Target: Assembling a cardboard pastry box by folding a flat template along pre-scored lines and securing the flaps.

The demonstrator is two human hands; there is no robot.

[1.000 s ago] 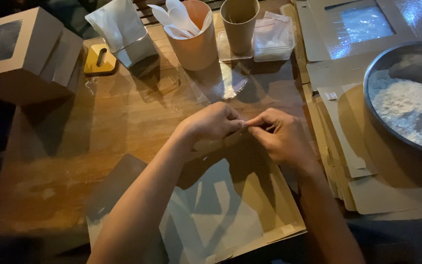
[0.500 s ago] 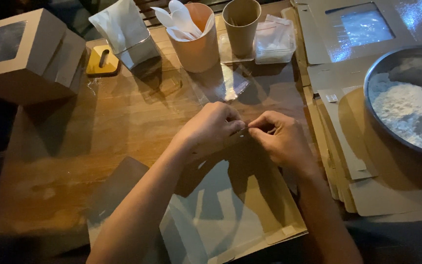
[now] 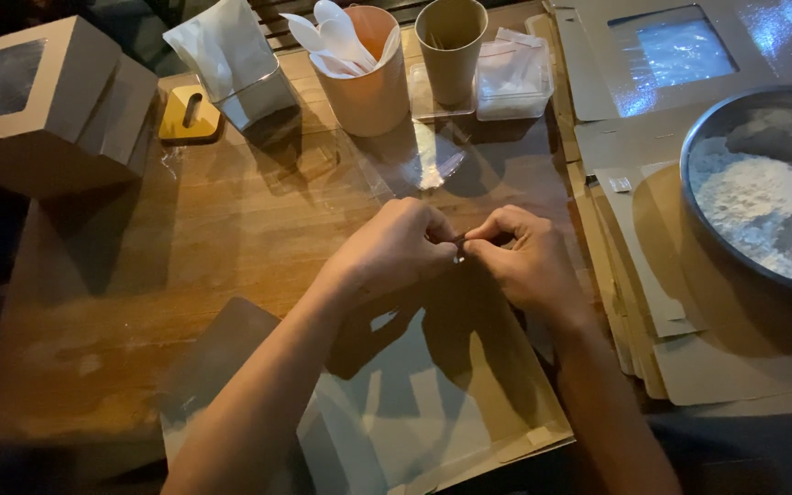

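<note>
My left hand [image 3: 394, 249] and my right hand [image 3: 524, 261] meet fingertip to fingertip over the middle of the wooden table [image 3: 139, 275]. Between them they pinch a small thin dark thing [image 3: 459, 244] with a tiny bright glint; it is too small to name. Both hands have their fingers curled in. Under my wrists lies a flat unfolded cardboard box blank [image 3: 469, 385] with a clear film window [image 3: 387, 431]. A loose clear plastic sheet [image 3: 359, 170] lies on the table just beyond my hands.
A folded brown window box [image 3: 38, 105] stands at the far left. At the back are a napkin holder [image 3: 231, 64], a cup of white plastic spoons [image 3: 359, 69] and a paper cup [image 3: 451, 46]. A metal bowl of white powder [image 3: 763, 192] rests on stacked flat box blanks [image 3: 653, 110] at right.
My hands have stayed together at the same spot, with only slight finger movement on the small thing. The view has shifted a little.
</note>
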